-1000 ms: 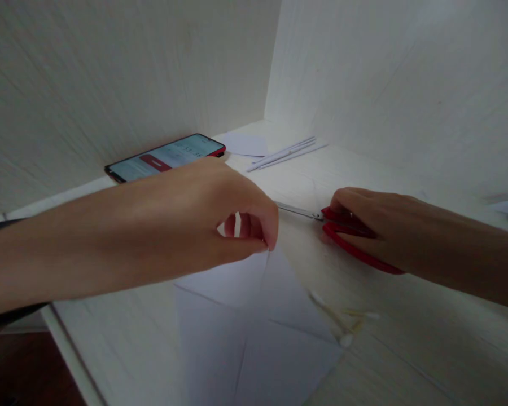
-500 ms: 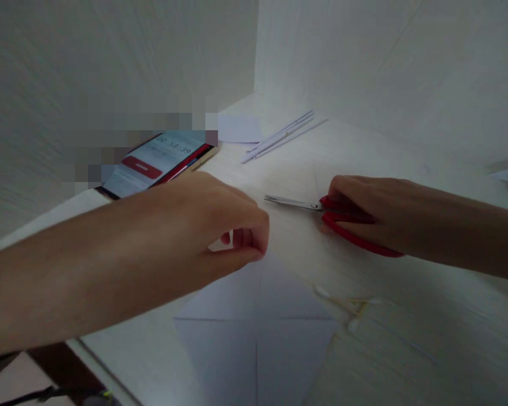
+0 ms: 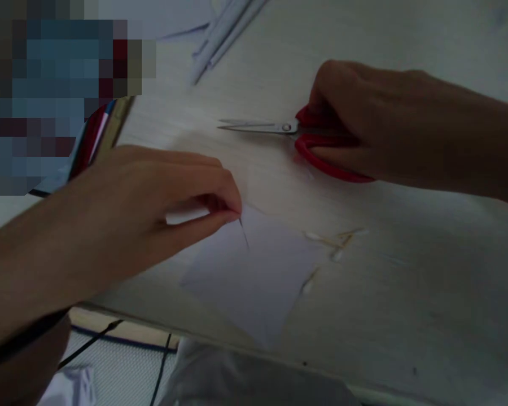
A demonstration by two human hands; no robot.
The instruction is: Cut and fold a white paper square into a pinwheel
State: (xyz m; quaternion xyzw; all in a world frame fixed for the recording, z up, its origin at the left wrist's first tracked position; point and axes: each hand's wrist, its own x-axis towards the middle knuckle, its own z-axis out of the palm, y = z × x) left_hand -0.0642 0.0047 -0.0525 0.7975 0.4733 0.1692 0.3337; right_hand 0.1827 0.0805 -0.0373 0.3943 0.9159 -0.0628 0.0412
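Observation:
A white sheet of paper (image 3: 254, 270) with creases lies on the pale wooden desk (image 3: 406, 293) near its front edge. My left hand (image 3: 161, 197) pinches the sheet's far corner between thumb and fingers. My right hand (image 3: 364, 124) is closed on the red handles of a pair of scissors (image 3: 279, 128). The steel blades point left, lie on the desk and look almost closed. The scissors are a short way behind the paper, not touching it.
A phone, blurred out (image 3: 59, 96), leans at the far left. Thin white paper sticks (image 3: 224, 34) and another white sheet (image 3: 169, 22) lie at the back. Several small splinters or cotton swabs (image 3: 338, 239) sit right of the paper. Cables (image 3: 110, 338) run below the desk edge.
The view has tilted down and closer to the desk. My left hand has closed into a pinch on the paper's corner. My right hand keeps hold of the scissors.

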